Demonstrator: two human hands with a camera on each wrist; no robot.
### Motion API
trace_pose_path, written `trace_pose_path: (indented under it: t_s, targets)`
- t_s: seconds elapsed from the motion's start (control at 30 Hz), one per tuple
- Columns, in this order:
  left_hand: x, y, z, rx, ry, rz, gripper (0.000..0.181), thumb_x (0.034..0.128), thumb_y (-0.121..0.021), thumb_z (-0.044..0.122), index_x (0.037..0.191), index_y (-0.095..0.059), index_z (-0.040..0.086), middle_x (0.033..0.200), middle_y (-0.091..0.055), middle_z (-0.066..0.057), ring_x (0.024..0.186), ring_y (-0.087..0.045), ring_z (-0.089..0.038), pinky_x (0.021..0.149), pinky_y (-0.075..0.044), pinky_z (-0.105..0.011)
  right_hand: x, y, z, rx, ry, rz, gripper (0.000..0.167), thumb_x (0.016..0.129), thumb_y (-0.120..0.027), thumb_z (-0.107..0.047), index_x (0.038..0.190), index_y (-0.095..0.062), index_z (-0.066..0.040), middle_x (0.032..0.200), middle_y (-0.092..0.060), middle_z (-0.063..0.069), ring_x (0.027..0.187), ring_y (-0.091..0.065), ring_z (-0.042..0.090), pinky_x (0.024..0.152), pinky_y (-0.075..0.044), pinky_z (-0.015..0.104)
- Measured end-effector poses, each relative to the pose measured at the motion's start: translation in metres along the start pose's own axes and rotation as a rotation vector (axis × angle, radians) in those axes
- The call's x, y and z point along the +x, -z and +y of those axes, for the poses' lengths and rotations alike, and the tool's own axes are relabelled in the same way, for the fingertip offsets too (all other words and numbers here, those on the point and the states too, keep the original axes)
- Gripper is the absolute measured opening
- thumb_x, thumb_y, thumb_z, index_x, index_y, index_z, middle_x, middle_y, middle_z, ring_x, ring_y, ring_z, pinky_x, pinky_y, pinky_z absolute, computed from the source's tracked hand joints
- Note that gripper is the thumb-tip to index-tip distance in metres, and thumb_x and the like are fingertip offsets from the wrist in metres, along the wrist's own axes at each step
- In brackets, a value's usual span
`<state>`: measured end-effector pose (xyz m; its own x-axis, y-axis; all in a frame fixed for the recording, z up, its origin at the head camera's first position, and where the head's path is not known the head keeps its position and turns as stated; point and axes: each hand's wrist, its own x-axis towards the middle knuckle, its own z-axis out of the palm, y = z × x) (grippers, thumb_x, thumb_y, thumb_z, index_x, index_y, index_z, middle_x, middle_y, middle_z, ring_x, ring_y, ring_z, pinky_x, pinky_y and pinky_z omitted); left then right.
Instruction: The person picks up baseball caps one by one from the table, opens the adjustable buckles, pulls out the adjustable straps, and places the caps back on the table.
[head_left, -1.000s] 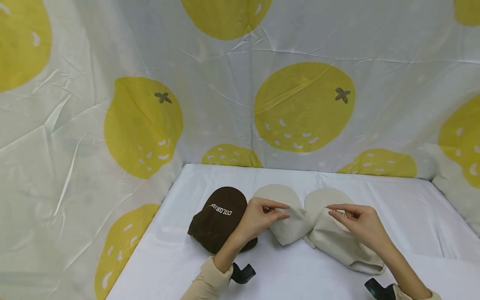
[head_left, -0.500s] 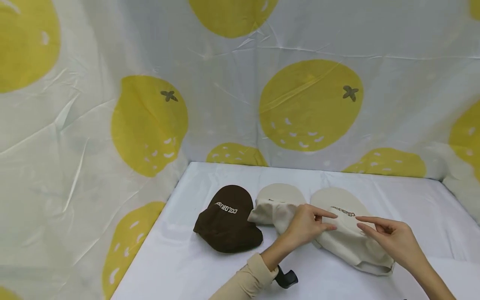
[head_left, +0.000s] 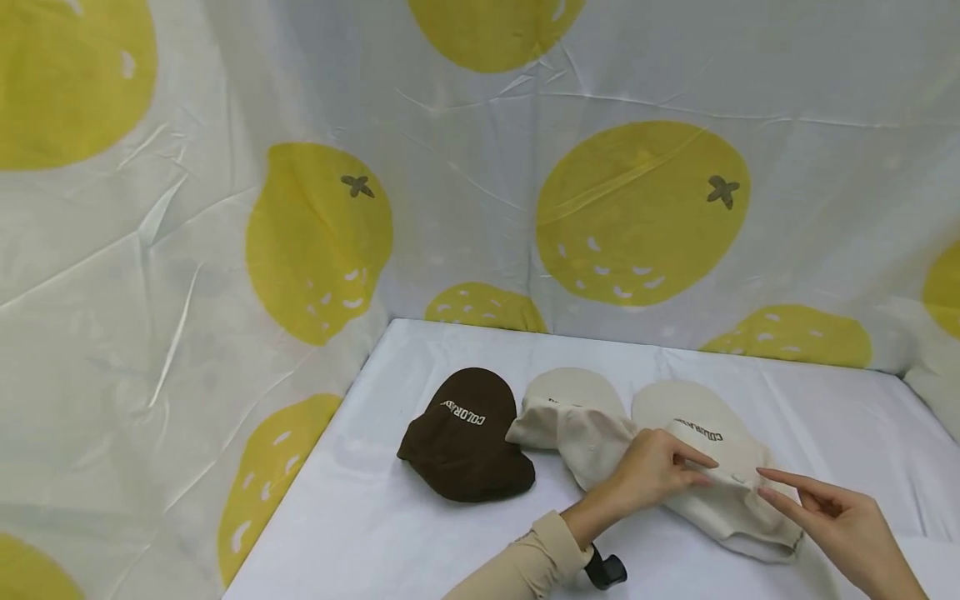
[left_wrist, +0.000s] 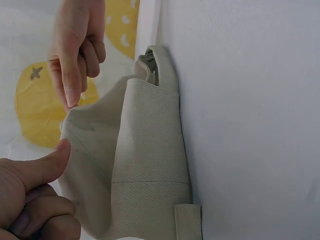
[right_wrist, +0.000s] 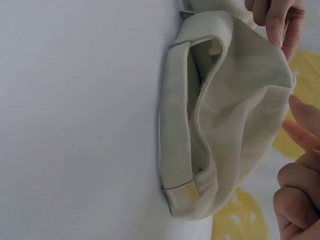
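Note:
Three caps lie in a row. Both hands are at the crown of the right-hand beige cap (head_left: 693, 417), which has dark lettering. My left hand (head_left: 651, 471) pinches its crown on the near left with thumb and forefinger. On the other side of the crown, my right hand (head_left: 843, 517) pinches the fabric with thumb and forefinger. Between the hands, the crown cloth is creased around the top button. In the right wrist view, the rear opening and strap of this beige cap (right_wrist: 175, 110) show. The pinched cloth itself is partly hidden by the fingers.
Left of the hands lies another beige cap (head_left: 573, 392) with a slumped crown, partly behind my left hand. Further left is a dark brown cap (head_left: 468, 433) with white lettering. A white cloth covers the table (head_left: 360, 517), and a lemon-print curtain (head_left: 465, 208) hangs behind.
Both hands have moved right and nearer, from about the middle cap to the right-hand cap. The middle cap's crown has slumped, and the right cap's crown is now creased. The view has turned slightly left.

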<state>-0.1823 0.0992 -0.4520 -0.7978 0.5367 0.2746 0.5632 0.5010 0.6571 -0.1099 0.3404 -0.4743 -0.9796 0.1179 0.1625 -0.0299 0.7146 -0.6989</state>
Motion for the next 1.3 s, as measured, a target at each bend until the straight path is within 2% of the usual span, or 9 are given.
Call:
trace_pose_path:
  t_s: [0.2,0.37,0.47,0.63,0.8,0.97,1.1,1.2,1.3]
  targets:
    - [0.0,-0.006,0.002,0.024,0.01,0.005,0.013,0.0861,-0.086,0.024,0.099,-0.086,0.023,0.062,-0.072,0.01,0.044,-0.026,0.015,0.042,-0.032,-0.007,-0.007,-0.005,0.008,-0.01,0.049,0.051,0.032,0.09,-0.082,-0.027,0.118,-0.079,-0.01,0.056,-0.035,-0.008,0.05,-0.033,0.006,0.049,-0.029,0.029]
    - [0.001,-0.008,0.001,0.032,-0.018,0.03,0.01,0.0863,-0.085,0.025,0.096,-0.086,0.022,0.076,-0.078,0.012,0.048,-0.028,0.018,0.045,-0.035,-0.006,-0.005,-0.007,0.011,0.001,0.109,0.103,0.027,0.088,-0.084,-0.02,0.113,-0.081,-0.009,0.055,-0.036,-0.008,0.049,-0.034,0.006,0.048,-0.029,0.027]
    - [0.001,-0.009,0.0,0.006,-0.035,0.041,0.01,0.0858,-0.085,0.024,0.095,-0.086,0.02,0.083,-0.08,0.011,0.052,-0.033,0.02,0.048,-0.037,-0.004,-0.003,-0.007,0.011,0.006,0.128,0.108,0.025,0.089,-0.084,-0.018,0.112,-0.081,-0.009,0.053,-0.036,-0.007,0.048,-0.033,0.006,0.048,-0.03,0.027]
    - [0.001,-0.008,-0.001,-0.045,-0.063,0.059,0.01,0.0842,-0.086,0.021,0.093,-0.086,0.016,0.088,-0.081,0.007,0.065,-0.046,0.024,0.057,-0.041,0.001,0.0,-0.006,0.009,0.037,0.114,0.104,0.023,0.09,-0.082,-0.018,0.11,-0.081,-0.008,0.052,-0.035,-0.005,0.047,-0.032,0.006,0.047,-0.029,0.028]
    - [0.0,-0.004,0.0,-0.166,-0.048,0.051,0.009,0.0847,-0.086,0.016,0.093,-0.085,0.011,0.088,-0.081,0.002,0.071,-0.052,0.023,0.061,-0.046,0.0,0.001,-0.007,0.006,0.071,0.125,0.112,0.019,0.09,-0.082,-0.016,0.108,-0.082,-0.008,0.052,-0.035,-0.004,0.046,-0.031,0.009,0.045,-0.028,0.027]
    - [-0.001,0.001,0.005,-0.355,-0.013,0.027,0.01,0.0859,-0.084,0.01,0.094,-0.084,0.005,0.092,-0.081,-0.005,0.076,-0.057,0.022,0.066,-0.052,-0.005,-0.001,-0.003,0.001,0.133,0.055,0.079,0.018,0.094,-0.078,-0.015,0.107,-0.081,-0.004,0.052,-0.037,-0.006,0.046,-0.03,0.014,0.044,-0.028,0.03]
    - [-0.002,0.009,0.011,-0.467,0.001,0.015,0.01,0.0859,-0.084,0.007,0.094,-0.084,0.002,0.093,-0.081,-0.007,0.08,-0.06,0.021,0.071,-0.055,-0.009,-0.004,0.003,-0.006,0.185,0.002,0.062,0.018,0.095,-0.077,-0.014,0.107,-0.08,-0.002,0.055,-0.041,-0.007,0.046,-0.028,0.02,0.044,-0.028,0.032]
    - [-0.005,0.018,0.017,-0.533,0.027,-0.002,0.009,0.0867,-0.083,0.006,0.094,-0.083,0.001,0.091,-0.081,-0.008,0.077,-0.06,0.02,0.069,-0.056,-0.011,-0.006,0.008,-0.013,0.205,-0.007,0.068,0.017,0.095,-0.076,-0.014,0.107,-0.08,-0.002,0.055,-0.041,-0.007,0.047,-0.029,0.022,0.045,-0.029,0.032]
    - [-0.009,0.027,0.023,-0.565,0.047,-0.018,0.009,0.0873,-0.083,0.008,0.095,-0.084,0.002,0.091,-0.081,-0.006,0.072,-0.059,0.018,0.062,-0.051,-0.01,-0.008,0.013,-0.022,0.224,-0.022,0.077,0.017,0.097,-0.075,-0.014,0.107,-0.079,-0.001,0.052,-0.043,-0.005,0.048,-0.031,0.022,0.048,-0.031,0.031]
